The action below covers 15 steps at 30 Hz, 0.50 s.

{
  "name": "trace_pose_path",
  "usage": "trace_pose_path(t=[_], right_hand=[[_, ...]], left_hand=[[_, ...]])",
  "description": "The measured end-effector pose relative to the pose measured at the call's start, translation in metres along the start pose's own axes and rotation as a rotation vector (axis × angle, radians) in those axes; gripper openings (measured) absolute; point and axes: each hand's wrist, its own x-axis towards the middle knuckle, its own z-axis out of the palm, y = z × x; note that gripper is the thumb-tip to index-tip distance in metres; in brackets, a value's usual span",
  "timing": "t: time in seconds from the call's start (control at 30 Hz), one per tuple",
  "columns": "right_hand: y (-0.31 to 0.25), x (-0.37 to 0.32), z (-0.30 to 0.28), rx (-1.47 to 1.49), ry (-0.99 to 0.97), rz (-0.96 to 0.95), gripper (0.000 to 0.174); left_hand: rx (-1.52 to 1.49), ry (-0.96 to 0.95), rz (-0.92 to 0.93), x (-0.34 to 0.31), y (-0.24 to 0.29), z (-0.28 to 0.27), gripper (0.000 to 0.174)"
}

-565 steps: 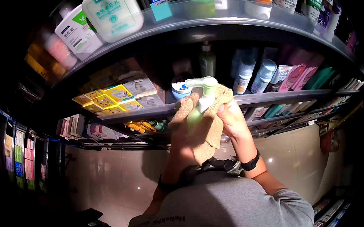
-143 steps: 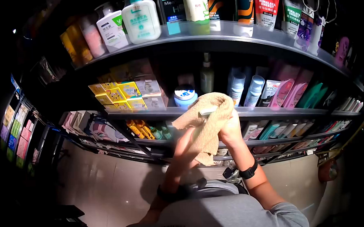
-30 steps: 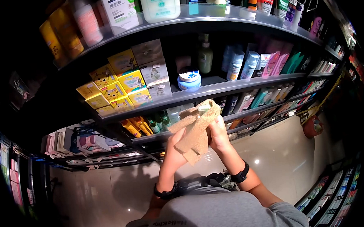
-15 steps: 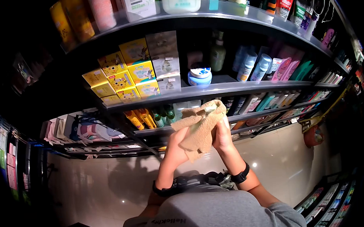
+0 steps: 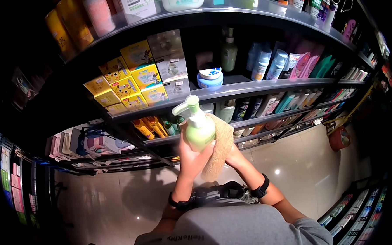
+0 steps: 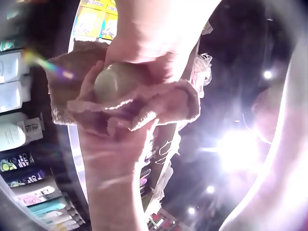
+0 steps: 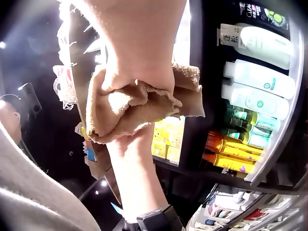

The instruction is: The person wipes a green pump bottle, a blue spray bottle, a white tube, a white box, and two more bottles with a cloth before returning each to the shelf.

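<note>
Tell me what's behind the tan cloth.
In the head view, part of the right hand shows behind the tan cloth; its fingers are covered. Whatever else lies there cannot be seen.

2 hands [image 5: 193, 158], 1 cloth [image 5: 220, 148], 1 held btl [image 5: 200, 137]

Head: from above, facing forward and down, farther back; covers shelves [image 5: 247, 88], floor [image 5: 294, 160], grey shirt [image 5: 240, 228]. Wrist cams: close on tan towel [image 5: 221, 143], shelves at left in left wrist, at right in right wrist. All share towel, yellow boxes [image 5: 146, 76].
</note>
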Motion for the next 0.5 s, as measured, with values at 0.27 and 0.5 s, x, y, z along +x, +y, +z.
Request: trace_pose_path(t=[0.27, 0.5], right_hand=[[0.004, -0.010, -0.019, -0.197, 0.082, -0.143, 0.048], [-0.026, -0.022, -0.023, -0.932, 0.143, -0.576, 0.064]], left_hand=[[-0.173, 0.026, -0.046, 0.004, 0.003, 0.005, 0.054], [-0.460, -0.114, -0.008, 0.008, -0.002, 0.021, 0.068]])
